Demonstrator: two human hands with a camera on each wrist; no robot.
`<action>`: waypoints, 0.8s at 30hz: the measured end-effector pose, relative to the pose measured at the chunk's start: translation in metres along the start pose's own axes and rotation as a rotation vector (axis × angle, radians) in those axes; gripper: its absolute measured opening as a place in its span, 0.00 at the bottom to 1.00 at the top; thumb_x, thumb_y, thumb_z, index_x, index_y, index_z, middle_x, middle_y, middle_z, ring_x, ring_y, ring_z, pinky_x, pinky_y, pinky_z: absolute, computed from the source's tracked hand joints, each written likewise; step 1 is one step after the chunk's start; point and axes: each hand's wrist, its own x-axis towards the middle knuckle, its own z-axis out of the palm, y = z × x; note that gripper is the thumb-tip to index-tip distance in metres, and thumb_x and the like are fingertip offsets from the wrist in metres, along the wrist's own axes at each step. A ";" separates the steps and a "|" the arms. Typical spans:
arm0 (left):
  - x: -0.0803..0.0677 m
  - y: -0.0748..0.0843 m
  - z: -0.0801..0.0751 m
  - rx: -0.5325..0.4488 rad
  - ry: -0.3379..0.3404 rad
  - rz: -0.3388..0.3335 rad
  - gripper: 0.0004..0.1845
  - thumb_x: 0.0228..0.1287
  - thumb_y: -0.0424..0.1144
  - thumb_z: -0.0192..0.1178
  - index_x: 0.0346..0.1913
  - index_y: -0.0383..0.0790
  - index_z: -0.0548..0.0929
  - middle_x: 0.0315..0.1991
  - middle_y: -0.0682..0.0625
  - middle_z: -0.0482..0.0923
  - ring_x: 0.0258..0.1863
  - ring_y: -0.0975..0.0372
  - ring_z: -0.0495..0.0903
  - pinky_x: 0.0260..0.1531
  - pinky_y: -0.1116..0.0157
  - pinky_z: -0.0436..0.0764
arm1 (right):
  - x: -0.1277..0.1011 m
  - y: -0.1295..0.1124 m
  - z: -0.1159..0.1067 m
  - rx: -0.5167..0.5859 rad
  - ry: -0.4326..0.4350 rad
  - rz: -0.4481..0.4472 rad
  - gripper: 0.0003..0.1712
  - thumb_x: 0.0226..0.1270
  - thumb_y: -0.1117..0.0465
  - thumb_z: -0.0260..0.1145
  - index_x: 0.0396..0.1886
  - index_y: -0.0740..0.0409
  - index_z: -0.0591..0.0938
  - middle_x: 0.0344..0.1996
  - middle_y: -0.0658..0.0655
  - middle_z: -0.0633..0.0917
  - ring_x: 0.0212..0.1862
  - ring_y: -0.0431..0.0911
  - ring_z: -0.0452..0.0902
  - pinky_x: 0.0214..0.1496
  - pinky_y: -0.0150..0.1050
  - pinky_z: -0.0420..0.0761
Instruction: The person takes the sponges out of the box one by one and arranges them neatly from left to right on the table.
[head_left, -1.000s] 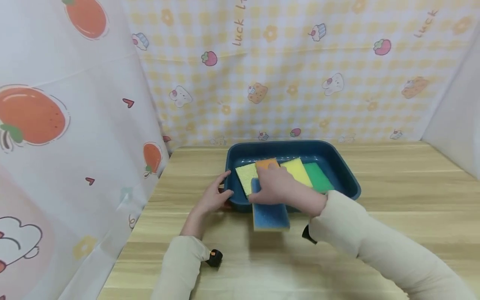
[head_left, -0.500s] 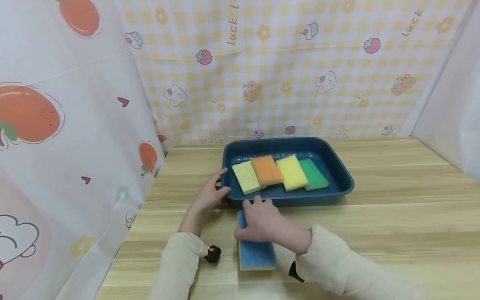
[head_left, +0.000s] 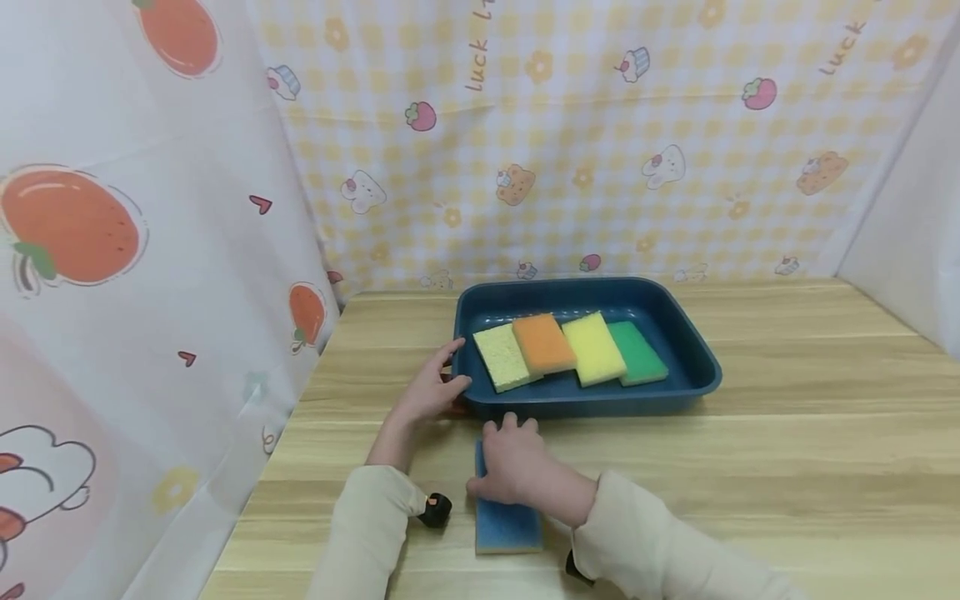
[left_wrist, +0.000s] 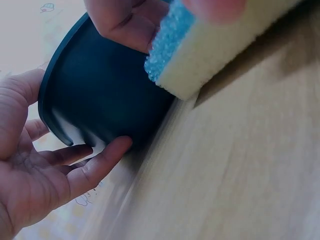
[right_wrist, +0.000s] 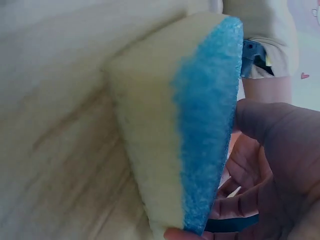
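Note:
My right hand (head_left: 517, 467) holds a blue-topped sponge (head_left: 508, 527) across its width, thumb on the left edge. The sponge is at the tabletop in front of the tray; its cream foam side (right_wrist: 145, 105) shows in the right wrist view. I cannot tell if its whole underside touches the wood. My left hand (head_left: 426, 392) grips the left end of a dark blue rectangular tray (head_left: 585, 407), fingers at the rim and against the outer wall (left_wrist: 105, 95). Inside lie a pale yellow sponge (head_left: 504, 358), an orange sponge (head_left: 544, 343), a bright yellow sponge (head_left: 594, 350) and a green sponge (head_left: 637, 354).
The wooden table (head_left: 810, 433) extends to both sides of the tray. A yellow checked cloth (head_left: 585, 225) hangs close behind it, and a white printed cloth (head_left: 187, 292) borders the left side. A white panel (head_left: 911, 200) stands at the right.
My right hand has brought the blue sponge from over the tray's front rim down and toward me, to the table. My left hand has stayed at the tray's left end.

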 end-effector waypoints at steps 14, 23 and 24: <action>0.001 -0.001 -0.002 -0.034 0.004 0.013 0.34 0.60 0.31 0.53 0.69 0.49 0.55 0.63 0.38 0.56 0.46 0.48 0.72 0.32 0.57 0.82 | 0.002 -0.001 0.009 -0.132 0.087 -0.037 0.38 0.45 0.36 0.62 0.42 0.66 0.75 0.33 0.63 0.75 0.34 0.53 0.69 0.32 0.45 0.68; -0.006 0.007 0.000 -0.004 -0.012 -0.006 0.33 0.61 0.31 0.52 0.68 0.46 0.55 0.64 0.37 0.55 0.47 0.47 0.72 0.35 0.55 0.81 | -0.002 -0.001 0.006 -0.080 0.095 -0.035 0.39 0.44 0.36 0.63 0.41 0.67 0.76 0.31 0.63 0.74 0.29 0.53 0.70 0.29 0.45 0.72; -0.004 0.003 0.000 -0.006 -0.009 -0.001 0.33 0.61 0.31 0.52 0.68 0.47 0.55 0.63 0.37 0.55 0.47 0.48 0.72 0.34 0.56 0.82 | -0.002 -0.001 0.005 -0.068 0.092 -0.036 0.39 0.45 0.36 0.63 0.42 0.67 0.76 0.31 0.63 0.74 0.29 0.53 0.70 0.29 0.45 0.73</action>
